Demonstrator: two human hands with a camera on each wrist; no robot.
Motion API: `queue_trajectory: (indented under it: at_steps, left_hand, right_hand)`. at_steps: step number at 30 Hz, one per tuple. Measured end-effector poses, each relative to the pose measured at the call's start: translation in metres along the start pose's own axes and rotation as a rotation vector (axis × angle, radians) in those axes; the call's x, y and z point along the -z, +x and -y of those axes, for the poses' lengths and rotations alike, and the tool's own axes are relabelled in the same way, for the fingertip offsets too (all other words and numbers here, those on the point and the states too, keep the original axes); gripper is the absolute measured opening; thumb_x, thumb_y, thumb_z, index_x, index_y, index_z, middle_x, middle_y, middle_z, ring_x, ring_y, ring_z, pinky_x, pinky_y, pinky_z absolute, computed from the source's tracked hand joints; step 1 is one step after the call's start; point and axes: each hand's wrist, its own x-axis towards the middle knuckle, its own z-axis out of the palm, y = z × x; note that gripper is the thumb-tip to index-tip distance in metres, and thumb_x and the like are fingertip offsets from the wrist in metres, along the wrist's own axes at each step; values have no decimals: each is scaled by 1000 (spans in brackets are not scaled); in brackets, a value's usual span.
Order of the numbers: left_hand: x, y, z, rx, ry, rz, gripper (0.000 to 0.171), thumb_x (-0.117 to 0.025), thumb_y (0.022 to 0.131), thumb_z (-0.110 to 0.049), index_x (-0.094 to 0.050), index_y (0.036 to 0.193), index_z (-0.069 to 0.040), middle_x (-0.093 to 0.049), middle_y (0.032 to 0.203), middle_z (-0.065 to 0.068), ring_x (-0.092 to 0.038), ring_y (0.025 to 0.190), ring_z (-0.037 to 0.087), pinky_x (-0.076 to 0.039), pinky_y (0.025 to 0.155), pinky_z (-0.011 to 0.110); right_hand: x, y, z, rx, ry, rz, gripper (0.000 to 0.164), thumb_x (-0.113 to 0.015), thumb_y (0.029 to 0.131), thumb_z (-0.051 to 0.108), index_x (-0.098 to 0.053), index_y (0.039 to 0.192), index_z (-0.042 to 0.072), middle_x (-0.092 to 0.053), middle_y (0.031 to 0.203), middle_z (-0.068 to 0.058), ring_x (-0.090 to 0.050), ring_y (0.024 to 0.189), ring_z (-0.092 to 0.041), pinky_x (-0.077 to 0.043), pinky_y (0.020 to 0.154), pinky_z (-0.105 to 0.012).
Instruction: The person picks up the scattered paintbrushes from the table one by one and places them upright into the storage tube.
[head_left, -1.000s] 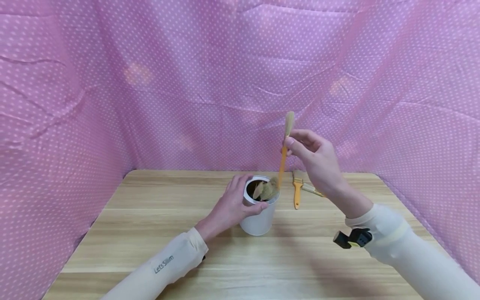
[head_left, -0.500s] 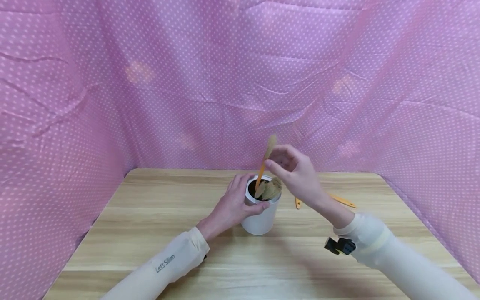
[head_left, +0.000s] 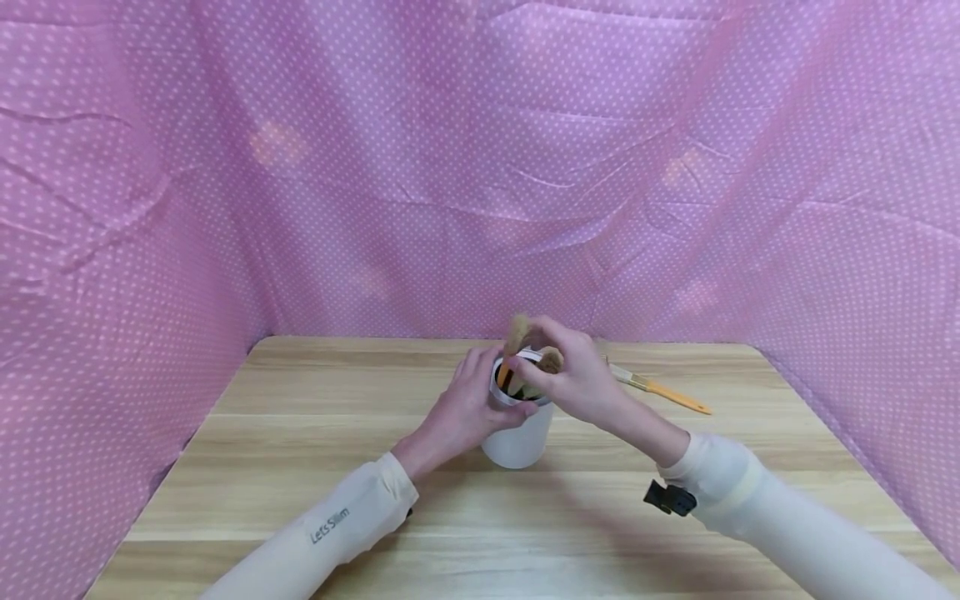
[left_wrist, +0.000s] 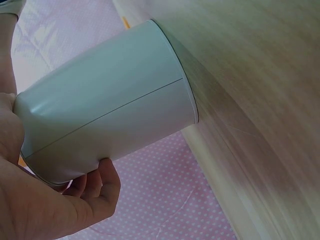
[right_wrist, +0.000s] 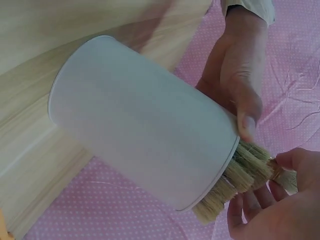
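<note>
My left hand [head_left: 468,396] grips a white cylindrical canister [head_left: 516,442] at its rim, the thumb in front and the fingers round the far side. The canister stands upright on the table. Between thumb and fingers, my right hand [head_left: 581,375] pinches a paintbrush [head_left: 517,335] just below its bristles. Its orange handle points down inside the canister's mouth, near the left side. Other paintbrushes [right_wrist: 237,177] stand in the canister with bristles up, crowded at the rim in the right wrist view. My right hand partly covers them in the head view.
A flat paintbrush with an orange handle [head_left: 675,397] lies on the wooden table [head_left: 315,433] right of the canister. My right hand hides most of a second brush beside it. Pink dotted cloth [head_left: 390,208] hangs behind and at both sides.
My right hand has moved left and down, bringing the paintbrush from above the canister's right side until its handle is inside. My left hand keeps its grip on the canister.
</note>
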Motion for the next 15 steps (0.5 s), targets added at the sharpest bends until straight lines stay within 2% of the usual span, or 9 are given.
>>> queue_trajectory:
  at_steps: [3, 5, 7, 9, 12, 15]
  left_hand:
    - [-1, 0, 1, -7, -3, 3, 92, -75, 83, -64, -35, 155, -22, -40, 140, 0, -40, 126, 18, -46, 99, 46]
    - [-1, 0, 1, -14, -2, 0, 90, -75, 84, -61, -34, 155, -22, -40, 142, 1, -40, 127, 19, -45, 100, 46]
    - [-1, 0, 1, -20, 7, -5, 89, -76, 85, -58, -34, 155, -21, -40, 142, 3, -40, 128, 20, -45, 100, 45]
    - [-1, 1, 1, -21, 16, -9, 89, -76, 86, -55, -34, 155, -20, -41, 142, 3, -41, 127, 20, -45, 100, 44]
    - [-1, 0, 1, -14, 24, -16, 88, -77, 85, -52, -36, 154, -18, -41, 140, 3, -41, 126, 20, -46, 99, 45]
    - [-1, 0, 1, -8, 25, -20, 86, -78, 84, -50, -39, 153, -17, -42, 139, 2, -42, 125, 19, -46, 98, 46]
  right_hand:
    - [0, -2, -3, 18, -44, 30, 26, -73, 95, 8, -62, 118, 12, -70, 109, 2, -62, 75, -17, -52, 59, -35]
    - [0, -3, -4, 33, -83, 57, 32, -72, 94, 7, -59, 123, 12, -69, 106, 2, -56, 65, -13, -48, 54, -30]
    - [0, -4, -5, 51, -110, 82, 33, -72, 94, 7, -58, 124, 10, -68, 106, 0, -55, 64, -12, -48, 55, -28]
    - [-1, -4, -7, 66, -112, 100, 30, -72, 93, 6, -60, 120, 10, -69, 105, 0, -60, 72, -13, -50, 60, -29]
    - [-2, -4, -8, 84, -126, 108, 19, -73, 92, 7, -65, 108, 12, -68, 101, 3, -61, 84, -15, -50, 68, -32]
    - [-2, -5, -8, 82, -174, 96, 16, -75, 89, 10, -68, 102, 16, -66, 95, 9, -58, 81, -16, -45, 68, -35]
